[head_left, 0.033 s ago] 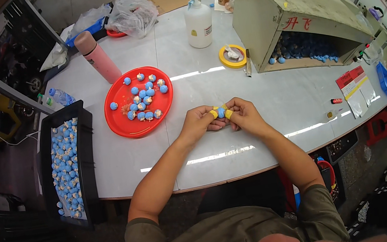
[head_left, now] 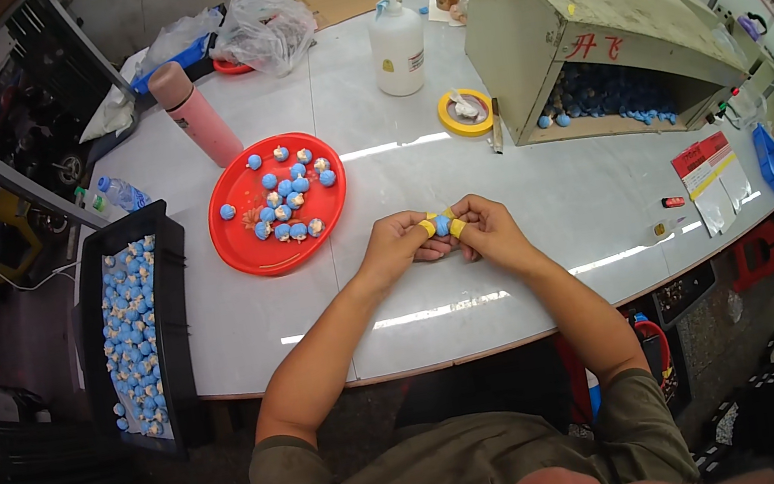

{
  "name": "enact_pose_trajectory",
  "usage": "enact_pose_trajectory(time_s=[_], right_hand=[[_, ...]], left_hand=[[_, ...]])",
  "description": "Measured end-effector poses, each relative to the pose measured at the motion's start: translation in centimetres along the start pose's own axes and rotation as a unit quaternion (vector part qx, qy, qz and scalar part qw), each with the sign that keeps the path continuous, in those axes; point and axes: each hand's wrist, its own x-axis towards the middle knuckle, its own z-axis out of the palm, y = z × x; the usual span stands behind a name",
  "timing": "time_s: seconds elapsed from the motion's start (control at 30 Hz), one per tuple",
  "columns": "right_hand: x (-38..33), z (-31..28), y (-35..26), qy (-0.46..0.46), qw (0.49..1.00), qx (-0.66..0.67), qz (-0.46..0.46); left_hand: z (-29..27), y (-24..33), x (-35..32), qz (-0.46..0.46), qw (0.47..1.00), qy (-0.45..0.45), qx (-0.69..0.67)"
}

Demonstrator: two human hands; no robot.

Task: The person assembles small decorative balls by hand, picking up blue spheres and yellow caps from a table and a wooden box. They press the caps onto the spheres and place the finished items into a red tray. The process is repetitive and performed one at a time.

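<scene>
My left hand (head_left: 396,245) and my right hand (head_left: 495,233) meet over the middle of the white table. Between their fingertips they pinch a small blue ball (head_left: 442,225). Yellow tape wraps the digits that press on it from both sides. The fingers beneath are partly hidden. Left of my hands a round red plate (head_left: 232,238) holds several blue balls with cream-coloured parts. More of these balls (head_left: 130,333) fill a long black tray (head_left: 175,321) at the table's left edge.
A pink flask (head_left: 198,120) stands behind the plate, and a white squeeze bottle (head_left: 398,50) farther back. Beside a yellow tape roll (head_left: 447,121), a large box (head_left: 519,49) holds blue balls in its opening. A red-and-yellow card (head_left: 705,166) lies right.
</scene>
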Motion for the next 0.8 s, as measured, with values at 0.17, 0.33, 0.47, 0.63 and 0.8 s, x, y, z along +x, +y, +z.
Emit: enact_pose_trajectory(time_s=[0.17, 0.33, 0.47, 0.63, 0.8], right_hand=[[0.1, 0.4, 0.1, -0.005, 1.000, -0.005, -0.006], [-0.2, 0.0, 0.1, 0.057, 0.997, 0.017, -0.039], [0.7, -1.0, 0.2, 0.131, 0.989, 0.055, -0.043], [1.7, -3.7, -0.7, 0.276, 0.947, 0.147, -0.076], [3.9, -12.2, -0.2, 0.456, 0.847, -0.245, -0.118]], left_hand=[[-0.2, -0.1, -0.2, 0.000, 1.000, 0.007, -0.011], [-0.9, 0.3, 0.5, 0.081, 0.951, 0.129, -0.268], [-4.1, 2.4, 0.6, 0.170, 0.861, 0.229, -0.422], [-3.0, 2.9, 0.0, 0.164, 0.859, 0.247, -0.417], [-1.3, 0.6, 0.6, 0.116, 0.907, 0.203, -0.350]])
